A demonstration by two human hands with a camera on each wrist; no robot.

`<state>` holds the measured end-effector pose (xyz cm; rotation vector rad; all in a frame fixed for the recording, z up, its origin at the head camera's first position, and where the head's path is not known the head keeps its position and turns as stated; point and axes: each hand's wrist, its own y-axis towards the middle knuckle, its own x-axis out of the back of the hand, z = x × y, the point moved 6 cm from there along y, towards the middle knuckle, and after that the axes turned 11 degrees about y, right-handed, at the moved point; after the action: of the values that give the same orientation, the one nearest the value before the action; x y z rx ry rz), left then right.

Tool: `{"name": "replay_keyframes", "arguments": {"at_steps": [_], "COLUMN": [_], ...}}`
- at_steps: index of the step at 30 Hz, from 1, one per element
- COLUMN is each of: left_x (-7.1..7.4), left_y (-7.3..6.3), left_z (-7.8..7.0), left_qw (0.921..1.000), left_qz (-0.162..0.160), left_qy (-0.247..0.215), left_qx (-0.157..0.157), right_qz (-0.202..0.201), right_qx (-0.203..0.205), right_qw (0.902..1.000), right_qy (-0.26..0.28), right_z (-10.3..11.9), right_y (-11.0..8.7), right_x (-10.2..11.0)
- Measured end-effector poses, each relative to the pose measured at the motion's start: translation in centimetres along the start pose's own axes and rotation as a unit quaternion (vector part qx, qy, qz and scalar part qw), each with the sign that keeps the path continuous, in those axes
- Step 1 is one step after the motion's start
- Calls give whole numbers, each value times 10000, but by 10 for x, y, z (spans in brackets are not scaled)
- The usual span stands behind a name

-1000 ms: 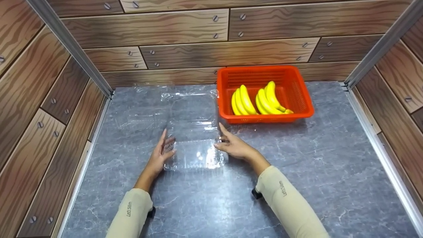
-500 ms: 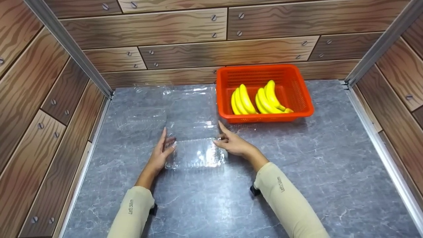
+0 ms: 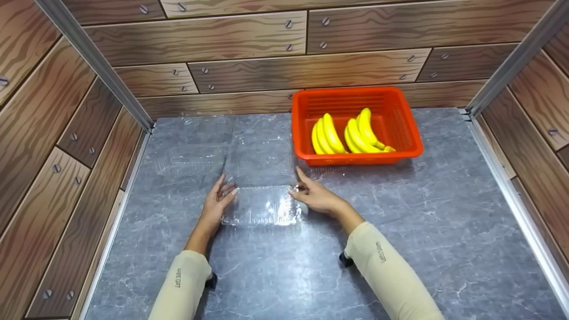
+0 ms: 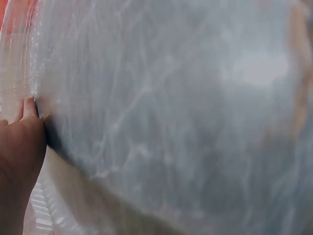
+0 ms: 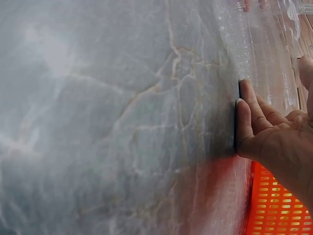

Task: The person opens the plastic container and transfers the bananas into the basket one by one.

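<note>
A clear plastic clamshell container [image 3: 262,208] lies on the grey marbled table in front of me, its ribbed tray nearest me and its lid [image 3: 262,158] folded back behind. My left hand [image 3: 214,206] holds the tray's left side, thumb at the rim and fingers along the outer wall. On the opposite side, my right hand [image 3: 318,196] holds it the same way, index finger pointing forward beside the hinge. In the right wrist view, the right fingertips [image 5: 244,93] reach down to the table beside the clear plastic [image 5: 269,58].
A red perforated basket [image 3: 358,156] with two bunches of yellow bananas [image 3: 329,135] stands at the back, close to the right hand. Another clear clamshell container [image 3: 191,162] lies at the back left, beside the lid. Wood-patterned panels [image 3: 249,73] wall in the table.
The container's lid has swung back and down toward the table. Both hands have stayed at the tray's sides, and the bananas have not moved.
</note>
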<state>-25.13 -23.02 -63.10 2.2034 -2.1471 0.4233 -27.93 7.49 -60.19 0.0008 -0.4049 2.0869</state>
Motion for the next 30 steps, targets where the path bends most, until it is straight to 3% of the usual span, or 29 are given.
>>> {"name": "replay_keyframes", "arguments": {"at_steps": [3, 10, 14, 23, 30], "left_x": [2, 4, 4, 3, -2], "left_y": [0, 0, -2, -7, -12], "left_z": [2, 1, 2, 4, 1], "left_qw": [9993, 9937, 9917, 9939, 9976], "left_qz": [-337, -1116, -1266, -1014, -98], "left_qy": [-187, 17, 115, 227, 228], "left_qx": [12, -126, -202, -362, -641], "right_qz": [49, 92, 347, 1023, 1088], "right_qx": [33, 304, 313, 88, 73], "right_qw": [9999, 9991, 9985, 9941, 9895], "right_qy": [98, -270, -275, -356, -951], "right_z": [-2, -8, -13, -20, -21], "right_y": [-1, -6, -11, -20, -22], "right_x": [-1, 2, 1, -7, -10]}}
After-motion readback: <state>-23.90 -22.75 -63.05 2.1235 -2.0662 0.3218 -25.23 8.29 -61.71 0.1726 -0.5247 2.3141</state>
